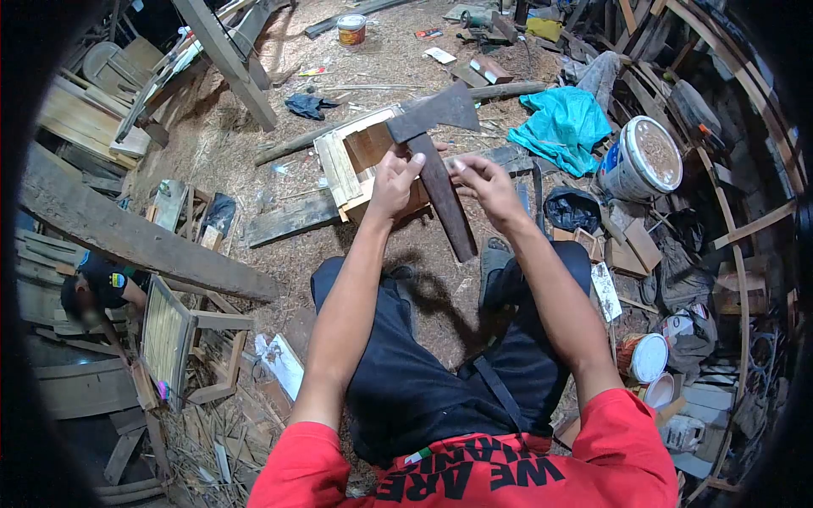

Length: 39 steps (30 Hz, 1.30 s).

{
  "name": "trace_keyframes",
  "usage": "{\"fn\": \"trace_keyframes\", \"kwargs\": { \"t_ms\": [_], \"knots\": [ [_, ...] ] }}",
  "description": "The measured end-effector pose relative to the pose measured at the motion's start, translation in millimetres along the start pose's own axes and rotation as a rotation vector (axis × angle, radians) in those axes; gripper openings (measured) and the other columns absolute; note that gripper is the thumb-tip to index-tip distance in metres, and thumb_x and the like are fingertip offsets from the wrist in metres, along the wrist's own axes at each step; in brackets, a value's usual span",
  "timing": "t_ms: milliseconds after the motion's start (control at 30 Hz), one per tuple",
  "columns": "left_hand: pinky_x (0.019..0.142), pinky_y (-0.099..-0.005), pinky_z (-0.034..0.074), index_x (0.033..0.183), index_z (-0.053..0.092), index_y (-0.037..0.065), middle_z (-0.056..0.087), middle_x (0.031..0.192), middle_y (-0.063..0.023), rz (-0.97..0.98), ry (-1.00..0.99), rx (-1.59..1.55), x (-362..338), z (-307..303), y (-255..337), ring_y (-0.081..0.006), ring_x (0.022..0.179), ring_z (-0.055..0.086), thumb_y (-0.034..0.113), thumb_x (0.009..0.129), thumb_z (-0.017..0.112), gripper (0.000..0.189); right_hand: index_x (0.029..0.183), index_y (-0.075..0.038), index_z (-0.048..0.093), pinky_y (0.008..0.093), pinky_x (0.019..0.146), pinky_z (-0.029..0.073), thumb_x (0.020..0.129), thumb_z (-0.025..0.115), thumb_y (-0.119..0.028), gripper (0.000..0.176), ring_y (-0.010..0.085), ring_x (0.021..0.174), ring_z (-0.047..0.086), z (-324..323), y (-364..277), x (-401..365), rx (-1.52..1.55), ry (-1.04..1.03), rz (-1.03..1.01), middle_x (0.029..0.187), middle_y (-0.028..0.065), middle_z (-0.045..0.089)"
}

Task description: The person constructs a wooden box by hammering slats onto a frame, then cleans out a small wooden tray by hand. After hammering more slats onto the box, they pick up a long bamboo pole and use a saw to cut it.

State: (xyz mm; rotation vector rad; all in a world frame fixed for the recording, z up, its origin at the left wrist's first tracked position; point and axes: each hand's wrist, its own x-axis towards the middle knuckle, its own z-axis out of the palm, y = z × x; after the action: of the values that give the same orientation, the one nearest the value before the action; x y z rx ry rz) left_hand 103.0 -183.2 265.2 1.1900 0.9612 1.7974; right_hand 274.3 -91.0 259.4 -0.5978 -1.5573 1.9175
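Observation:
My left hand (392,184) is closed around the upper handle of a hatchet (445,201), just below its dark metal head. The head sits at the top with its blade spreading to the right, and the handle slants down to the right over my lap. To the right of the handle is my right hand (494,193), its fingers curled and thumb and forefinger pinched together. Whatever that pinch may hold is too small to make out. Behind the hatchet, a pale wooden box (342,173) rests among boards on the ground, partly hidden by my left hand.
Wood shavings cover the ground. A weathered plank (292,222) lies ahead, and a teal plastic sheet (563,127) lies beside a white bucket (641,158) at right. Slanted wooden beams (148,227) cross the left side, where another person (106,284) is near a wooden frame (169,339).

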Motion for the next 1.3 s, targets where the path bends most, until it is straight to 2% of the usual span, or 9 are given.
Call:
{"fn": "trace_keyframes", "kwargs": {
  "t_ms": [267, 467, 567, 800, 833, 1000, 1133, 1167, 1300],
  "knots": [
    [0.092, -0.0263, 0.045, 0.114, 0.057, 0.003, 0.063, 0.104, -0.0029, 0.306, 0.000, 0.569, -7.0, 21.1, -0.2, -0.0114, 0.102, 0.058, -0.007, 0.088, 0.063, 0.029, 0.116, 0.000, 0.062, 0.0376, 0.095, 0.049, 0.098, 0.060, -0.035, 0.039, 0.0205, 0.106, 0.063, -5.9, -3.9, -3.2, 0.439, 0.028, -0.132, 0.114, 0.0121, 0.067],
    [0.090, -0.0264, 0.045, 0.113, 0.058, 0.002, 0.062, 0.103, -0.0030, 0.175, -0.008, 0.436, -8.0, 24.8, 5.4, -0.0110, 0.099, 0.058, -0.012, 0.078, 0.059, 0.038, 0.118, 0.000, 0.059, 0.0396, 0.094, 0.051, 0.096, 0.058, -0.049, 0.053, 0.0244, 0.105, 0.065, -6.7, -9.9, -7.4, 0.512, 0.056, -0.055, 0.111, 0.0134, 0.067],
    [0.089, -0.0283, 0.046, 0.113, 0.058, 0.002, 0.063, 0.105, -0.0061, 0.075, -0.119, 0.549, -6.7, 20.1, 7.7, -0.0143, 0.102, 0.059, -0.012, 0.075, 0.053, 0.041, 0.115, -0.001, 0.060, 0.0404, 0.092, 0.052, 0.095, 0.055, -0.055, 0.058, 0.0245, 0.102, 0.065, -11.4, -10.3, -10.1, 0.582, 0.042, 0.051, 0.110, 0.0122, 0.067],
    [0.100, -0.0400, 0.040, 0.111, 0.059, 0.003, 0.063, 0.111, -0.0146, 0.422, -0.332, 0.934, -7.7, 28.3, -0.7, -0.0347, 0.106, 0.059, -0.002, 0.068, 0.058, 0.044, 0.108, 0.000, 0.061, 0.0364, 0.087, 0.054, 0.093, 0.051, -0.065, 0.067, 0.0230, 0.093, 0.067, -15.2, -18.0, -4.5, 0.508, 0.159, 0.145, 0.099, 0.0122, 0.068],
    [0.095, -0.0382, 0.045, 0.112, 0.060, 0.002, 0.063, 0.111, -0.0142, 0.456, -0.354, 0.962, -8.2, 30.0, -0.3, -0.0311, 0.107, 0.060, -0.005, 0.067, 0.057, 0.046, 0.108, 0.000, 0.060, 0.0358, 0.087, 0.054, 0.093, 0.049, -0.066, 0.069, 0.0226, 0.091, 0.067, -16.2, -18.2, -3.6, 0.453, 0.204, 0.137, 0.098, 0.0122, 0.068],
    [0.080, -0.0292, 0.053, 0.125, 0.056, 0.005, 0.065, 0.111, -0.0090, 0.126, -0.206, 0.647, -9.5, 26.9, 3.1, -0.0156, 0.094, 0.064, -0.009, 0.079, 0.056, 0.048, 0.095, 0.003, 0.066, 0.0330, 0.080, 0.051, 0.092, 0.033, -0.077, 0.087, 0.0206, 0.083, 0.065, -18.5, -10.8, -5.6, 0.005, 0.392, 0.055, 0.095, 0.0115, 0.068],
    [0.078, -0.0340, 0.058, 0.131, 0.047, 0.001, 0.065, 0.107, -0.0133, -0.063, -0.103, 0.228, -14.3, 29.2, 21.8, -0.0221, 0.089, 0.067, 0.001, 0.089, 0.058, 0.043, 0.090, 0.003, 0.064, 0.0334, 0.073, 0.050, 0.093, 0.055, -0.062, 0.066, 0.0196, 0.078, 0.063, -16.4, -18.9, -14.5, -0.667, 0.470, -0.130, 0.082, 0.0126, 0.068],
    [0.078, -0.0359, 0.059, 0.132, 0.046, 0.000, 0.065, 0.106, -0.0140, -0.126, -0.103, 0.158, -16.3, 24.6, 19.7, -0.0235, 0.088, 0.068, 0.004, 0.092, 0.059, 0.042, 0.093, 0.001, 0.058, 0.0298, 0.068, 0.050, 0.094, 0.065, -0.042, 0.043, 0.0162, 0.073, 0.063, -14.9, -17.9, -14.4, -0.686, 0.555, -0.174, 0.073, 0.0102, 0.065],
    [0.071, -0.0394, 0.060, 0.127, 0.047, -0.004, 0.065, 0.099, -0.0162, -0.243, -0.040, -0.266, -24.3, 48.1, 51.4, -0.0242, 0.079, 0.069, 0.017, 0.096, 0.055, 0.039, 0.101, -0.001, 0.056, 0.0230, 0.066, 0.048, 0.095, 0.066, -0.024, 0.026, 0.0090, 0.073, 0.061, -5.7, -59.2, -38.1, -0.124, 0.214, -0.213, 0.080, 0.0064, 0.065]
  ]
}}
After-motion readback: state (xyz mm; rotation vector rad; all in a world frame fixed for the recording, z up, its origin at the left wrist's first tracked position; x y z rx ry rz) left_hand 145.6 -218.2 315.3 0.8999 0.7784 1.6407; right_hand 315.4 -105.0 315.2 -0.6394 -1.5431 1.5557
